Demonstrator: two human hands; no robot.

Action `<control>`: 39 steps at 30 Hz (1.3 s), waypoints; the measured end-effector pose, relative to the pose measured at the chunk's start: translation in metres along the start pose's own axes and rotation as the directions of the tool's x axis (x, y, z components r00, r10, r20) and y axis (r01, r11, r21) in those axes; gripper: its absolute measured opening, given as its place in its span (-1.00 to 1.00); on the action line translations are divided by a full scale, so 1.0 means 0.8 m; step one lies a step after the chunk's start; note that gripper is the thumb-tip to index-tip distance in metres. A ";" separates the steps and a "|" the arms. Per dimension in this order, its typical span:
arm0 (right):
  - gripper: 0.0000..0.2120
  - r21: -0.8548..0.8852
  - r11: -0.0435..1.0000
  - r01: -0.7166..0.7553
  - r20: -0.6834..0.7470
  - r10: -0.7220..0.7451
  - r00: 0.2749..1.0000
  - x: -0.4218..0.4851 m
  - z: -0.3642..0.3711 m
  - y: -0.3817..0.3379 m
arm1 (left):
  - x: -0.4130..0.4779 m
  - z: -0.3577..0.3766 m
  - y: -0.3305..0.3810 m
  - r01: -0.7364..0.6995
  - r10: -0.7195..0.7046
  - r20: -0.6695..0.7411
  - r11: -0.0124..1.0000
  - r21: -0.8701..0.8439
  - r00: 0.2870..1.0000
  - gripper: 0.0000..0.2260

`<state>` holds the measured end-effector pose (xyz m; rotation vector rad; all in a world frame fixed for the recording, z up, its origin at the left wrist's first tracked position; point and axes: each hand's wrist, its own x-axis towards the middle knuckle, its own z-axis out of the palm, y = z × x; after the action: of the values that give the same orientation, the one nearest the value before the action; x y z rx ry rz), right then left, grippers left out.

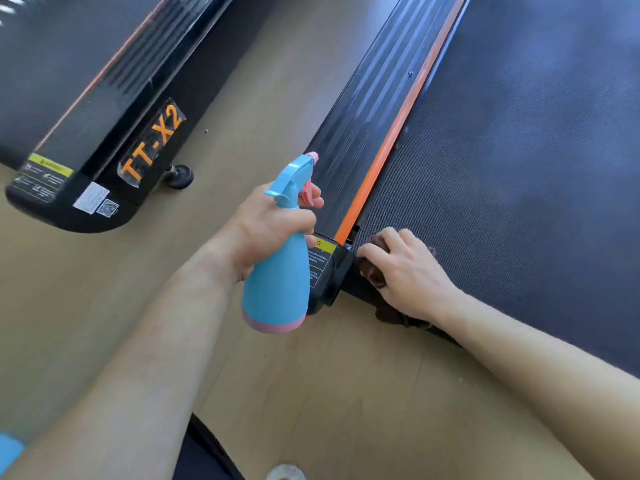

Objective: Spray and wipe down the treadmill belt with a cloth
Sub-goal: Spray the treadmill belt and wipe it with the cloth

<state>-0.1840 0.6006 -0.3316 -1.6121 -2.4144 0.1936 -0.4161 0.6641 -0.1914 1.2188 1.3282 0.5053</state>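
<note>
The left hand (pixel 266 226) grips the neck of a blue spray bottle (pixel 277 282), fingers wrapped round it and 1 finger on the pink trigger. The bottle hangs tilted in the air over the floor (pixel 346 375), its nozzle aimed up along the side rail (pixel 356 133), and its body sits in front of the rail's rear end cap.

The right hand (pixel 408 271) lies just right of the bottle, fingers bent down over a dark reddish-brown cloth (pixel 372 273) and pressing it on the near left corner of the belt (pixel 519 168). The 2 hands are near each other but apart, with the end cap and its yellow warning label (pixel 320 251) between them.

The belt runs away up and to the right, dark and bare beyond the hand, with an orange stripe (pixel 398 123) along its left edge where it meets the rail. Its near edge drops to the wooden floor right behind the wrist.

A strip of open floor separates this machine from another treadmill (pixel 104 116) on the left, marked TT-X2.

Most of the cloth is hidden under the palm, and a bit trails over the belt's edge. The label's small print is unreadable. The belt's far end and right side are cut off.
</note>
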 end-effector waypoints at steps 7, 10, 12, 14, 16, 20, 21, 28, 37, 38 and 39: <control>-0.65 -0.029 0.916 -0.399 -0.131 0.392 0.910 0.078 -0.001 0.015 | 0.003 0.014 -0.008 0.021 -0.021 0.046 1.000 0.007 0.999 -0.63; -0.63 0.018 0.915 -0.403 -0.169 0.400 0.901 0.028 0.001 -0.009 | 0.007 0.029 -0.007 0.037 -0.038 0.085 0.999 0.014 0.996 -0.74; -0.62 0.001 0.948 -0.318 -0.159 0.314 0.936 -0.020 0.002 -0.012 | 0.009 0.040 -0.007 0.035 -0.035 0.111 0.999 0.003 0.993 -0.75; -0.62 -0.013 0.952 -0.307 -0.146 0.302 0.942 -0.034 -0.003 0.012 | 0.011 0.052 -0.009 0.029 -0.026 0.152 0.999 -0.014 0.988 -0.63; -0.62 -0.025 0.914 -0.405 -0.164 0.396 0.903 -0.008 -0.010 0.044 | 0.010 0.067 -0.009 0.019 -0.028 0.199 0.999 0.047 0.980 -0.53; -0.63 0.026 0.784 -0.620 -0.156 0.616 0.772 0.047 -0.023 0.086 | 0.014 0.101 -0.002 0.001 -0.033 0.269 0.993 0.120 0.963 -0.56; -0.63 0.039 0.779 -0.626 -0.159 0.623 0.766 0.042 -0.024 0.084 | 0.018 0.106 0.004 -0.008 -0.020 0.269 0.995 0.104 0.963 -0.55; -0.62 -0.024 0.880 -0.475 -0.190 0.463 0.866 -0.064 -0.029 0.113 | 0.075 0.150 0.055 -0.091 0.089 0.201 0.996 0.002 0.976 -0.49; -0.67 0.001 0.727 -0.686 -0.327 0.649 0.687 -0.020 -0.042 0.187 | 0.115 0.201 0.069 -0.063 0.042 0.236 0.995 0.082 0.971 -0.66; -0.66 -0.010 0.807 -0.591 -0.321 0.557 0.766 -0.035 -0.036 0.164 | 0.115 0.197 0.070 -0.059 0.040 0.225 0.995 0.075 0.973 -0.61; -0.64 -0.015 0.878 -0.479 -0.275 0.457 0.846 -0.049 -0.029 0.145 | 0.114 0.191 0.072 -0.054 0.039 0.211 0.996 0.065 0.977 -0.58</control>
<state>-0.0598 0.6089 -0.3416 -2.0970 -1.8196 -0.0442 -0.2353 0.7060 -0.2134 1.3261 1.1484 0.3538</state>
